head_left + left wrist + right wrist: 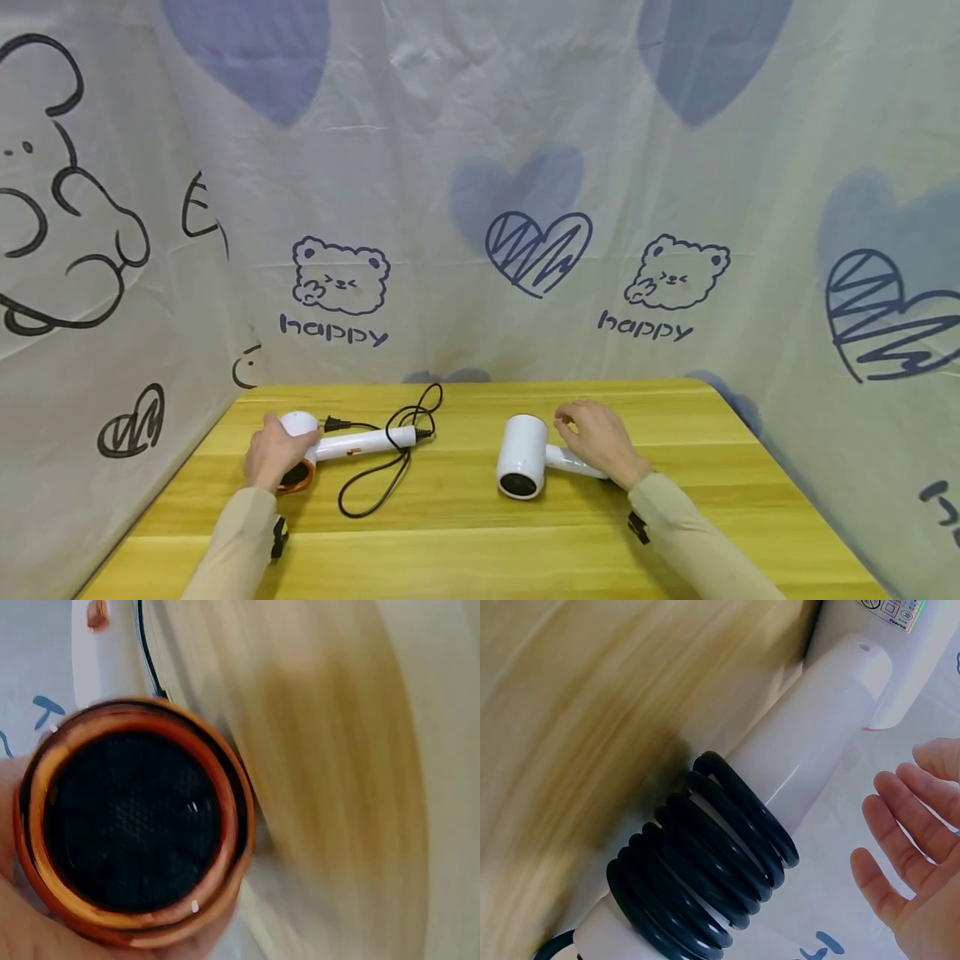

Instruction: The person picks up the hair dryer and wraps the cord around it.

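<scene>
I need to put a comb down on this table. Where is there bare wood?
The near strip of the table between the two sleeves is bare, as is the far right corner. It is crowded around the left hair dryer and its loose black cord, and around the right hair dryer.

Two white hair dryers are lying on one wooden table [480, 550]: one orange-ringed dryer [330, 450] and one plain dryer [525, 454].

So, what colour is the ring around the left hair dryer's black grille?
Copper orange ring, seen best in the left wrist view.
</scene>
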A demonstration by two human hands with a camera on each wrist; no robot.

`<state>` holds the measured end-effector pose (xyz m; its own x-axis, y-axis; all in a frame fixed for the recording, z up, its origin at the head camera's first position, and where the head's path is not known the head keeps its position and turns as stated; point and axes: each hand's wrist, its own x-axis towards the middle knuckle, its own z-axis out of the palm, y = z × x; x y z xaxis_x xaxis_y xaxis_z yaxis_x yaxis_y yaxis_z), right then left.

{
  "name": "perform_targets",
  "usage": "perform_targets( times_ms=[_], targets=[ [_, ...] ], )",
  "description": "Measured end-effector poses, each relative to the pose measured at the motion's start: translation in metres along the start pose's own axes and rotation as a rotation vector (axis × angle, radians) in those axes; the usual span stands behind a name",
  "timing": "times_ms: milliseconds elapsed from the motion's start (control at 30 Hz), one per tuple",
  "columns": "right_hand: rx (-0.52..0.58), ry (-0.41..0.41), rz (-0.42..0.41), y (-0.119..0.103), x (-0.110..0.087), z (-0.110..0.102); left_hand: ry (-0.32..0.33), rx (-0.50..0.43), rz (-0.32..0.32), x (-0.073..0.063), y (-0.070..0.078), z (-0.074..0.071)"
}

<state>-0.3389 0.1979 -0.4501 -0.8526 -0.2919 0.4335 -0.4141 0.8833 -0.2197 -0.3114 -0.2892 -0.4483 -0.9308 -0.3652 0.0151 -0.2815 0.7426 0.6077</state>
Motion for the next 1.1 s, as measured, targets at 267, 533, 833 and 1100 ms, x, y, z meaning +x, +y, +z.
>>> perform_targets(
  times_ms=[267,533,833,1100],
  targets=[
    [0.011,0.01,-0.008,0.0,-0.001,0.001,-0.091,-0.024,-0.031,0.001,-0.001,-0.004],
    [0.065,-0.016,0.042,-0.001,-0.002,-0.003,0.026,-0.214,-0.08,-0.002,0.006,0.003],
    [0.196,-0.012,0.062,-0.011,0.0,-0.004,0.037,-0.441,-0.025,-0.008,0.032,0.005],
    [0.432,-0.056,0.113,-0.034,0.008,-0.007,0.094,-0.568,0.083,-0.023,0.072,0.016]
  ],
)
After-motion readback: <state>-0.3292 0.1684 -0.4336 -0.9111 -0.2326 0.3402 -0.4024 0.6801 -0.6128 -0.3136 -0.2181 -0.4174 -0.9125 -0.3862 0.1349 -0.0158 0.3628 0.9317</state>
